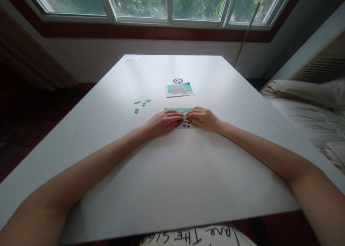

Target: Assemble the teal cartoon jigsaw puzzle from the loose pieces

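Observation:
A small, partly assembled jigsaw puzzle (184, 111) with a teal cartoon picture lies on the white table (172, 174). Both hands rest on it. My left hand (162, 122) lies flat over its left half with the fingers stretched toward the middle. My right hand (204, 118) covers the right half, fingers extended and pressing down. The fingertips of the two hands nearly meet over the puzzle. Several loose teal puzzle pieces (141, 104) lie to the left of my left hand.
A reference picture card (179, 89) lies beyond the puzzle, with a small dark ring (177, 81) behind it. A bed with pillows (304, 105) stands to the right. Windows (167, 5) run along the far wall, with a thin stick (245, 33) leaning there.

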Tool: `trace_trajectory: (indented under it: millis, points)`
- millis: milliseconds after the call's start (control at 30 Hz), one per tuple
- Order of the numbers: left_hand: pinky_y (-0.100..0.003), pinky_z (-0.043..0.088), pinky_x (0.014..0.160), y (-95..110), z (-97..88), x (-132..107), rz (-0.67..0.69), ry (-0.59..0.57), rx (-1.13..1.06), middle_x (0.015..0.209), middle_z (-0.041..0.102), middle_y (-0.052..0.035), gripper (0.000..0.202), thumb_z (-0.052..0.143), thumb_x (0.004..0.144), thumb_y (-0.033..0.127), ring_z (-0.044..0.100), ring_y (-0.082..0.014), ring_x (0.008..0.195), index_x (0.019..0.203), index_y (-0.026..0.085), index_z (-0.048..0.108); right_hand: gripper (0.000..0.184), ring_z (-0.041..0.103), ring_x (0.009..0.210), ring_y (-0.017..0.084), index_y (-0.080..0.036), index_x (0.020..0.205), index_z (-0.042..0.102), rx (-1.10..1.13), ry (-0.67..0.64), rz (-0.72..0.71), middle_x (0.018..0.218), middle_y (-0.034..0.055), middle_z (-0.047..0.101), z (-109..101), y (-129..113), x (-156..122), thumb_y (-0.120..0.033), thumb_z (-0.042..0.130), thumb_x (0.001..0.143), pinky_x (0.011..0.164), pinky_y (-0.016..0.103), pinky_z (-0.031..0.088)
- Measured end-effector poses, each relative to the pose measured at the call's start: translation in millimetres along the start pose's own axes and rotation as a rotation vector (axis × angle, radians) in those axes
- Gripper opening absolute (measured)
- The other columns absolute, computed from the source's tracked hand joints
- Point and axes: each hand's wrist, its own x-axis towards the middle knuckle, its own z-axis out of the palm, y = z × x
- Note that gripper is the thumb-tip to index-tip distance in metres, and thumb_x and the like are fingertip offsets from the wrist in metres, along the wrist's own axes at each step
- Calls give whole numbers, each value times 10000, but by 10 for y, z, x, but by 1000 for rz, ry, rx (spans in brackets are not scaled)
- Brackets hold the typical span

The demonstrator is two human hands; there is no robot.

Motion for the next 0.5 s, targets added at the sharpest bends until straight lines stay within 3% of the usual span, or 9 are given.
trace_trajectory:
  millis: [500]
  points:
    - [-344,485,1005,-20,14,-17,-18,-11,-11,1232,633,-57,319,421,956,276,574,-196,1150,1201,218,617,179,650,892,177,-191,911,675,-11,-9,0,964,54,726,-6,-4,0,-218,498,901,816,315,546]
